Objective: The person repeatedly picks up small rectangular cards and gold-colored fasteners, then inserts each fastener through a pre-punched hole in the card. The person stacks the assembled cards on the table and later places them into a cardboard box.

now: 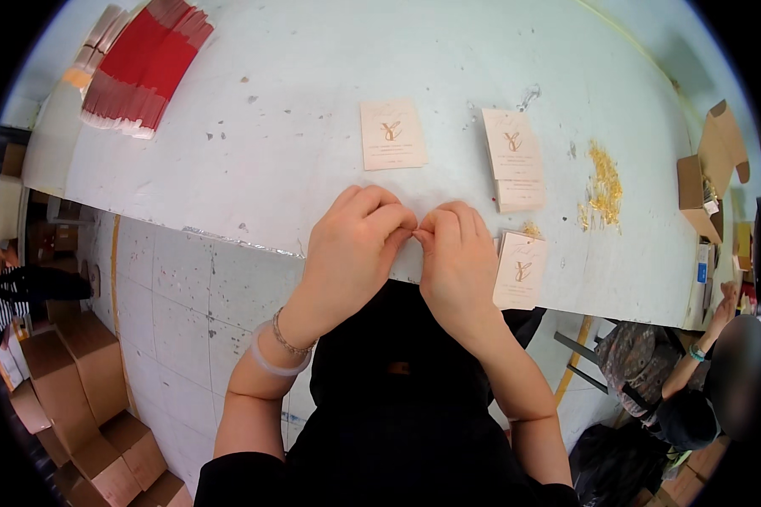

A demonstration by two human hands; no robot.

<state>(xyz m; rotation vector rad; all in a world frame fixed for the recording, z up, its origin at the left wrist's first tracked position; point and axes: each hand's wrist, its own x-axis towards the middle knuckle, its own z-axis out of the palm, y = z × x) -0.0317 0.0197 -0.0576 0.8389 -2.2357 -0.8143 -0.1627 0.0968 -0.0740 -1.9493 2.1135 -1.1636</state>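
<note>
My left hand (357, 241) and my right hand (458, 269) meet near the table's front edge, each in a pinch. Their fingertips come together at one spot, and whatever they hold is too small or hidden to make out. Just beyond them lies a pale pink card (392, 135) with a printed monogram. To the right, more such cards lie in an overlapping stack (516, 148). Another card pile (521, 270) sits beside my right hand at the edge, with a bit of gold at its top. A scattered heap of small thin gold pieces (603, 188) lies further right.
Flat red packets (148, 63) lie overlapped at the table's far left. An open cardboard box (703, 182) stands at the right end. Brown cartons (84, 372) are stacked on the floor at left. A seated person (693, 380) is at right; another person (8, 291) is far left.
</note>
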